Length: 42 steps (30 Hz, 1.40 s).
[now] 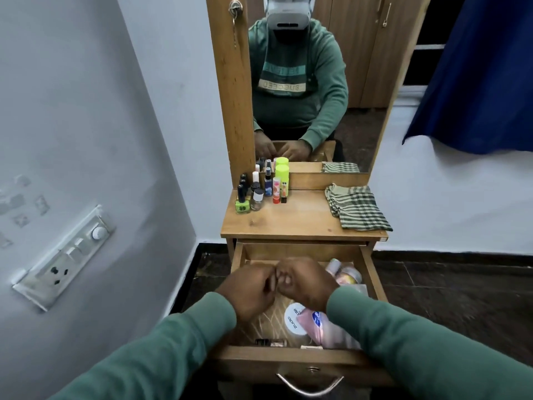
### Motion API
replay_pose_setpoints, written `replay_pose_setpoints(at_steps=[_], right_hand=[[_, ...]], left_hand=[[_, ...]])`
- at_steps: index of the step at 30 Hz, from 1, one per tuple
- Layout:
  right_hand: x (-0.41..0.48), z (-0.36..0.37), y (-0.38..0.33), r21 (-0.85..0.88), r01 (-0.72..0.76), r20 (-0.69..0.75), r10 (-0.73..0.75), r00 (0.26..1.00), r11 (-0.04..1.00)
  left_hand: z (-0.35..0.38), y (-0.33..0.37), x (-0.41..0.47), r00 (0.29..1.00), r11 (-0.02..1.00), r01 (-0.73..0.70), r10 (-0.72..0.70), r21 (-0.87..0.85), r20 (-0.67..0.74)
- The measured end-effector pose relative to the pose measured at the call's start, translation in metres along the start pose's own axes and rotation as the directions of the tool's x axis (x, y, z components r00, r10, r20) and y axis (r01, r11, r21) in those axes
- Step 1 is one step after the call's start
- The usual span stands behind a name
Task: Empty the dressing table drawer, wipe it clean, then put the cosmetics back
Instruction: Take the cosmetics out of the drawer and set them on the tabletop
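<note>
Left grip (pixel 253 290) and right grip (pixel 305 284) curl together over our drawer (pixel 259 357); whether holding anything, we cannot tell. Bottles (pixel 256 189) stand at ten o'clock; jars (pixel 294 319) remain.

A white switch panel (pixel 65 256) with a socket and a round dial is fixed to the pale wall (pixel 86 111) on the left. A dark blue curtain (pixel 476 73) hangs at the upper right above the dark tiled floor (pixel 447 287). A bunch of keys (pixel 235 8) hangs near the top of the wooden mirror frame (pixel 230 96).
</note>
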State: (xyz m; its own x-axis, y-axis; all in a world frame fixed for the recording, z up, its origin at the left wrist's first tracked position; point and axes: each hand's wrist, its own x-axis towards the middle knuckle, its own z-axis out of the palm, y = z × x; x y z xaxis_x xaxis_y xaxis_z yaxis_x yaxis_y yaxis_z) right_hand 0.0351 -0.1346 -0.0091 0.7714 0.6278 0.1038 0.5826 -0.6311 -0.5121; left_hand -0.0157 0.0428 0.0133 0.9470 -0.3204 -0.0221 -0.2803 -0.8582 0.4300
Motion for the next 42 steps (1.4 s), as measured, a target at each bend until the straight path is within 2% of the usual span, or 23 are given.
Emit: replay_pose_setpoints(at_steps=[3, 5, 8, 12, 18, 25, 27, 30, 33, 36, 39, 42], right_hand=[[-0.018, 0.001, 0.001, -0.085, 0.078, 0.286, -0.05, 0.957, 0.993], [-0.022, 0.001, -0.005, -0.052, 0.106, 0.349, -0.081, 0.934, 0.993], [-0.026, 0.005, -0.011, -0.023, 0.116, 0.403, -0.097, 0.91, 0.993], [-0.029, 0.014, -0.014, -0.164, 0.19, 0.355, -0.121, 0.927, 0.968], [-0.03, 0.018, -0.023, -0.282, 0.268, 0.387, -0.146, 0.91, 0.921], [-0.029, 0.022, -0.026, -0.403, 0.268, 0.295, -0.153, 0.943, 0.875], [-0.027, 0.02, -0.024, -0.355, 0.217, 0.24, -0.136, 0.961, 0.909], [-0.024, 0.008, -0.022, -0.151, 0.122, 0.154, -0.098, 0.983, 0.981], [-0.019, -0.004, -0.022, 0.069, -0.027, 0.016, 0.026, 1.0, 0.997], [-0.004, -0.017, -0.025, 0.29, -0.131, -0.173, 0.186, 0.967, 0.948], [0.024, -0.029, -0.029, 0.413, -0.177, -0.306, 0.319, 0.897, 0.893], [0.057, -0.037, -0.026, 0.392, -0.266, -0.375, 0.417, 0.828, 0.881]], left_hand=[[0.006, 0.0, -0.008, 0.943, 0.978, -0.071, 0.002, 0.196, 0.334], [0.008, 0.002, -0.009, 0.884, 0.963, -0.107, -0.023, 0.249, 0.467], [0.008, 0.006, -0.007, 0.842, 0.941, -0.123, -0.068, 0.315, 0.535], [0.008, 0.012, -0.005, 0.807, 0.94, -0.083, -0.132, 0.332, 0.575], [0.007, 0.014, -0.009, 0.812, 0.934, -0.086, -0.136, 0.348, 0.568], [0.005, 0.012, -0.019, 0.874, 0.916, -0.146, -0.057, 0.374, 0.483], [-0.001, 0.011, -0.02, 0.898, 0.925, -0.143, -0.029, 0.353, 0.439], [-0.021, 0.009, -0.015, 0.953, 0.954, -0.102, 0.011, 0.283, 0.304], [-0.046, 0.014, -0.004, 0.993, 0.994, -0.046, 0.035, 0.098, 0.113], [-0.06, 0.021, 0.01, 0.989, 0.981, 0.017, -0.045, -0.194, -0.141], [-0.058, 0.024, 0.024, 0.905, 0.86, 0.042, -0.248, -0.508, -0.345], [-0.05, 0.023, 0.041, 0.861, 0.724, 0.057, -0.384, -0.687, -0.334]])
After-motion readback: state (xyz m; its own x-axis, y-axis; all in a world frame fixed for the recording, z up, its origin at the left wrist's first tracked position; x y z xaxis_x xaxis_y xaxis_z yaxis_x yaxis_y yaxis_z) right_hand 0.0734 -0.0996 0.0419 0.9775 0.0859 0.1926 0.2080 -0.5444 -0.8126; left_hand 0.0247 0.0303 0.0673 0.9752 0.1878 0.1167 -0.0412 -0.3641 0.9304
